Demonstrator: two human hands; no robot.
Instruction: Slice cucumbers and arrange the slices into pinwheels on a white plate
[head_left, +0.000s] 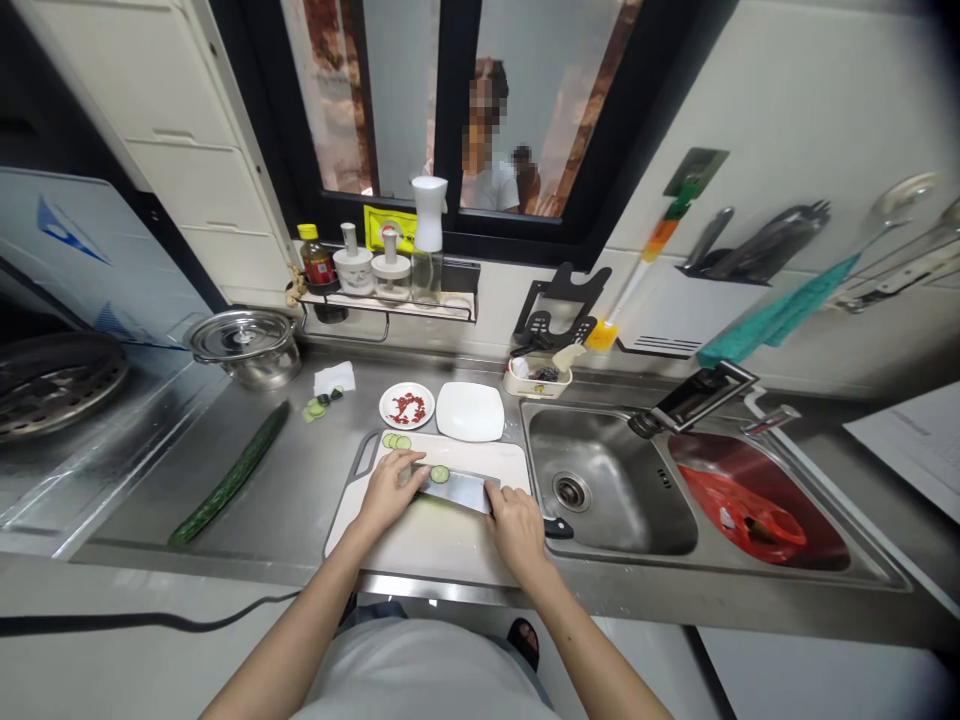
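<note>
My right hand [516,525] is closed round the black-handled knife [463,490], whose broad blade lies nearly flat over the white cutting board [427,550]. A round cucumber slice [439,474] rests on the blade. My left hand [393,488] is at the blade's left end, thumb and fingers drawn together; what they hold, if anything, is hidden. Several cucumber slices [396,441] lie at the board's upper left. Behind the board are a small plate with chopped red pieces [407,406] and a bare white square plate [471,411].
Left of the board lies a long cucumber [231,474], near cucumber scraps [316,408] and a steel pot [251,347]. A double sink [615,490] with a red bag [750,518] is on the right. Bottles and jars stand on a rack [390,304] below the window.
</note>
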